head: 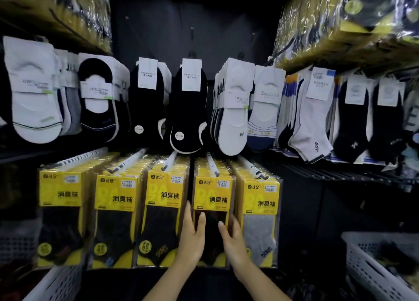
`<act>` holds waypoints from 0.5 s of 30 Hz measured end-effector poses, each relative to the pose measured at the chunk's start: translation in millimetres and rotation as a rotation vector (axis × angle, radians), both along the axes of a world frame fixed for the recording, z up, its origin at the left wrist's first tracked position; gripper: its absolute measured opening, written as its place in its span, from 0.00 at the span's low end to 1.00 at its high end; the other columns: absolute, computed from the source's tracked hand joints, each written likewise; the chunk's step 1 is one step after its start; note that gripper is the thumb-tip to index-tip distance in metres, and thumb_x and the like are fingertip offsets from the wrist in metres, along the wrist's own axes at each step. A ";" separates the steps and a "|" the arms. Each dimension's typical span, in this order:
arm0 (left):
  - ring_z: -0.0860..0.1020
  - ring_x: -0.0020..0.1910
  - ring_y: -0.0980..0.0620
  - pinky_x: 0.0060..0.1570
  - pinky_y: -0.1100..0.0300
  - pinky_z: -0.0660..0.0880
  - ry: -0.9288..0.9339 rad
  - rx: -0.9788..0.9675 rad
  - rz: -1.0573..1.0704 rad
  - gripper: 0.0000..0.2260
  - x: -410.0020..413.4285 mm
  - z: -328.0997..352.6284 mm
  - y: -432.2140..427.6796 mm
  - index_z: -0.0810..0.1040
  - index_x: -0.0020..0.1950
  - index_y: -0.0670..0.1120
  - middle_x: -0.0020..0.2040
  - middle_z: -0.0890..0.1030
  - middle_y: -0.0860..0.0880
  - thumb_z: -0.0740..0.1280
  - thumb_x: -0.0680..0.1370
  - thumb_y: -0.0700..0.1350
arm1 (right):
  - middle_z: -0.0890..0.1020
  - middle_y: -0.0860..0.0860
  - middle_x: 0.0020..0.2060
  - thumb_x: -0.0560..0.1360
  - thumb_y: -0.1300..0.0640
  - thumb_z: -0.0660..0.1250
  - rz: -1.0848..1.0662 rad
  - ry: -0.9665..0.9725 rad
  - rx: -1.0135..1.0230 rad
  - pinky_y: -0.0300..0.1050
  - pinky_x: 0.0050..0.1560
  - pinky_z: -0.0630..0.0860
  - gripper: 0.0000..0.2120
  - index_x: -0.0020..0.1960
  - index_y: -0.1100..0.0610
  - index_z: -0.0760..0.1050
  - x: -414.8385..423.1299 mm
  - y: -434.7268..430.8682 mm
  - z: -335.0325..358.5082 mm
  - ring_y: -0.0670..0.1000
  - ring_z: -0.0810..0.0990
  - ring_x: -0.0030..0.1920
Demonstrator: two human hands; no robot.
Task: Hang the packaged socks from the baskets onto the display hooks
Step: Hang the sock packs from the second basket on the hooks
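Five rows of yellow sock packs hang on display hooks in the lower row. Both hands are on the fourth row's front pack, which hangs from its hook. My left hand lies along the pack's left edge, fingers straight up its side and thumb on its front. My right hand touches the right side of the pack with straight fingers. A white basket at the lower right holds dark packs, seen dimly. Another white basket shows at the lower left.
Loose socks on card headers hang in the row above, black pairs in the middle and white ones beside them. Wrapped yellow bundles sit on the top shelves at both sides. A wire shelf juts out at the right.
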State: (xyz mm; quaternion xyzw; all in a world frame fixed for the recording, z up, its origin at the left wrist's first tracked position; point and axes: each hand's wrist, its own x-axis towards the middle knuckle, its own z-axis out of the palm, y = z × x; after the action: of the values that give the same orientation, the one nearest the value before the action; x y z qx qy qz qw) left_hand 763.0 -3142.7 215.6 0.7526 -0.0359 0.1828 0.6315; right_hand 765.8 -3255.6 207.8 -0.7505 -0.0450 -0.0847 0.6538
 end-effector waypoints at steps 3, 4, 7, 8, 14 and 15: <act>0.58 0.74 0.55 0.69 0.59 0.58 -0.073 0.004 0.010 0.29 -25.9 9.1 10.7 0.52 0.77 0.55 0.76 0.58 0.55 0.57 0.78 0.59 | 0.61 0.46 0.75 0.80 0.48 0.60 -0.009 -0.101 -0.016 0.43 0.72 0.60 0.29 0.77 0.50 0.54 -14.8 -2.8 13.6 0.45 0.60 0.73; 0.61 0.73 0.56 0.68 0.59 0.60 -0.108 0.009 0.038 0.29 -33.1 14.1 18.4 0.54 0.76 0.55 0.75 0.61 0.55 0.57 0.77 0.60 | 0.59 0.44 0.75 0.79 0.48 0.61 -0.026 -0.130 -0.025 0.41 0.72 0.58 0.30 0.77 0.49 0.52 -19.9 -3.4 19.1 0.44 0.58 0.74; 0.66 0.69 0.57 0.66 0.58 0.64 -0.193 0.010 0.141 0.26 -44.4 29.7 50.7 0.60 0.74 0.54 0.71 0.66 0.56 0.57 0.78 0.58 | 0.60 0.43 0.74 0.79 0.50 0.62 -0.088 -0.265 -0.035 0.45 0.74 0.59 0.28 0.76 0.48 0.56 -32.8 -2.9 35.5 0.44 0.58 0.74; 0.66 0.68 0.56 0.67 0.57 0.65 -0.201 0.017 0.177 0.24 -44.1 33.6 62.4 0.60 0.74 0.53 0.71 0.67 0.55 0.58 0.79 0.56 | 0.63 0.43 0.72 0.79 0.51 0.63 -0.091 -0.304 -0.042 0.47 0.73 0.61 0.26 0.74 0.47 0.59 -36.0 -0.2 40.4 0.45 0.61 0.73; 0.57 0.75 0.48 0.73 0.46 0.58 -0.028 0.095 0.175 0.28 -23.3 40.3 106.5 0.50 0.78 0.48 0.77 0.57 0.48 0.56 0.81 0.53 | 0.62 0.44 0.74 0.79 0.48 0.60 0.143 -0.241 -0.165 0.43 0.72 0.61 0.26 0.75 0.47 0.57 -34.2 49.8 52.0 0.46 0.60 0.74; 0.56 0.76 0.48 0.74 0.47 0.56 -0.010 0.098 0.153 0.28 -20.0 40.2 109.4 0.49 0.78 0.48 0.78 0.56 0.48 0.55 0.81 0.53 | 0.59 0.45 0.75 0.79 0.47 0.59 0.183 -0.199 -0.155 0.44 0.72 0.59 0.29 0.77 0.48 0.53 -30.1 60.1 52.3 0.47 0.57 0.75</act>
State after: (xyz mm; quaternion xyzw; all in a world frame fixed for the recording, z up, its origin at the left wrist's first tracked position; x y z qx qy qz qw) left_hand 743.0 -3033.3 255.8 0.7822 0.0097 0.2321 0.5781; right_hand 735.7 -3195.5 260.1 -0.7795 -0.1839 -0.0949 0.5912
